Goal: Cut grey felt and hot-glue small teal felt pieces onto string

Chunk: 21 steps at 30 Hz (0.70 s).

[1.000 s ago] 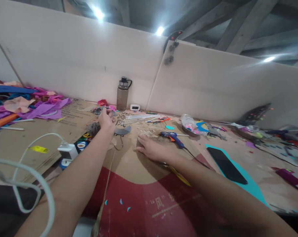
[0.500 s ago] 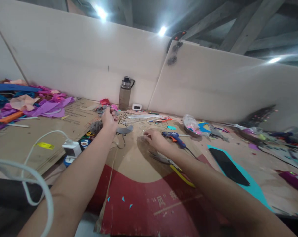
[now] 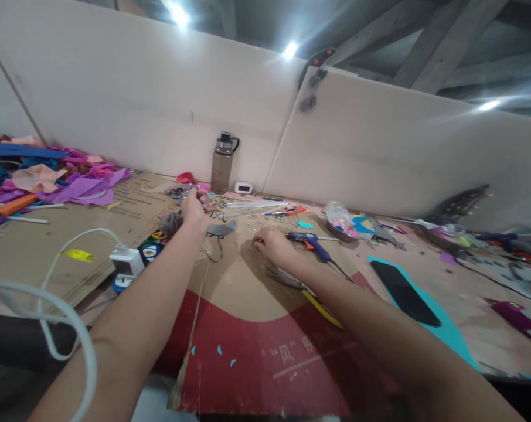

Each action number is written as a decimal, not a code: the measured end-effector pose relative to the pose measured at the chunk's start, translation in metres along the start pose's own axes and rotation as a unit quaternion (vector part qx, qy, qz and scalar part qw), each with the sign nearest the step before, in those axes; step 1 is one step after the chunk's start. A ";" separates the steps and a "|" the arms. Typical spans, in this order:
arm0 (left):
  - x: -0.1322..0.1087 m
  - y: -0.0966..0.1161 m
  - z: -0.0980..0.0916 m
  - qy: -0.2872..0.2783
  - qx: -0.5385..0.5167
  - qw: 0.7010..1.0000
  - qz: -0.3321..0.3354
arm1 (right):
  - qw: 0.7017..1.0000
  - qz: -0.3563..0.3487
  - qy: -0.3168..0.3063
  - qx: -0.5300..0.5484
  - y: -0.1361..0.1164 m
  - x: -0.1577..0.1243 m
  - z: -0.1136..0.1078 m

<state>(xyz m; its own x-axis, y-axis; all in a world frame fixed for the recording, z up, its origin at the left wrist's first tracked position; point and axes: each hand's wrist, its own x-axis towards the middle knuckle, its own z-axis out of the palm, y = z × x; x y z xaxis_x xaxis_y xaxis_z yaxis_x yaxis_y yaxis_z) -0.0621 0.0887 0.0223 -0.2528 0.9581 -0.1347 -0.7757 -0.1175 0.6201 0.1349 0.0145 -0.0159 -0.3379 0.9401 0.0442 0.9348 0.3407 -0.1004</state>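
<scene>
My left hand (image 3: pixel 196 208) is held above the cardboard, its fingers curled together; whatever they hold, if anything, is hidden. Grey crumpled material (image 3: pixel 171 223) lies just to its left, and a curved grey piece (image 3: pixel 222 228) is close by on the right. My right hand (image 3: pixel 269 245) has its fingertips pinched low over the cardboard (image 3: pixel 230 281), and I cannot make out what is in them. Beneath my right wrist lie pliers with a yellow handle (image 3: pixel 322 309). A blue glue gun (image 3: pixel 312 243) rests right beyond that hand.
A water bottle (image 3: pixel 222 164) and a small white clock (image 3: pixel 243 187) stand by the back panel. On the right, a black phone (image 3: pixel 406 292) lies on turquoise sheet. Colourful scraps (image 3: pixel 85 187) pile at left, near a white charger (image 3: pixel 127 262) with its cable. A bowl (image 3: pixel 342 228) holds plastic wrapping.
My right hand has shifted slightly left and its fingers are drawn in more. My left hand stays almost in place. The view has tilted a little.
</scene>
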 end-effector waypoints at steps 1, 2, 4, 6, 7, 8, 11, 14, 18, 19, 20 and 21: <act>0.000 0.000 0.000 -0.002 -0.001 1.000 0.000 | 1.000 -0.005 0.008 0.006 0.000 0.001 0.000; 0.001 -0.001 0.000 -0.003 -0.003 1.000 0.000 | 1.000 -0.007 0.013 0.002 0.000 0.003 0.001; 0.002 -0.001 -0.001 -0.005 -0.005 1.000 0.002 | 1.000 -0.001 0.005 -0.028 -0.003 0.004 0.001; 0.002 -0.002 -0.001 -0.005 -0.007 1.000 0.003 | 0.998 0.011 -0.005 -0.055 -0.007 0.006 0.001; 0.002 -0.003 -0.001 -0.005 -0.007 1.000 0.002 | 0.998 0.014 -0.008 -0.064 -0.009 0.007 0.001; 0.002 -0.003 -0.001 -0.005 -0.006 1.000 0.000 | 0.997 0.016 -0.012 -0.071 -0.011 0.009 0.001; 0.000 -0.003 -0.001 -0.005 0.001 1.000 -0.003 | 0.996 0.012 -0.021 -0.084 -0.014 0.012 0.002; -0.001 -0.003 0.000 -0.004 0.009 1.000 -0.007 | 0.996 0.010 -0.027 -0.089 -0.016 0.016 0.004; -0.001 -0.001 0.000 -0.001 0.008 1.000 -0.013 | 0.995 0.036 -0.027 -0.085 -0.012 0.018 0.004; -0.001 0.000 0.000 0.000 0.007 1.000 -0.013 | 0.995 0.045 -0.026 -0.083 -0.011 0.018 0.003; -0.001 0.000 0.000 -0.001 0.006 1.000 -0.013 | 0.995 0.052 -0.025 -0.080 -0.009 0.018 0.003; -0.002 0.000 0.000 -0.001 0.005 1.000 -0.012 | 0.995 0.055 -0.025 -0.076 -0.008 0.018 0.002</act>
<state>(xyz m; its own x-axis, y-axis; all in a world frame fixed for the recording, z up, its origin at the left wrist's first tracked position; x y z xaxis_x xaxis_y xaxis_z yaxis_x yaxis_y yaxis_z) -0.0620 0.0872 0.0224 -0.2325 0.9613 -0.1476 -0.7758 -0.0918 0.6242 0.1214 0.0287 -0.0165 -0.2334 0.9723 -0.0081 0.9711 0.2335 0.0495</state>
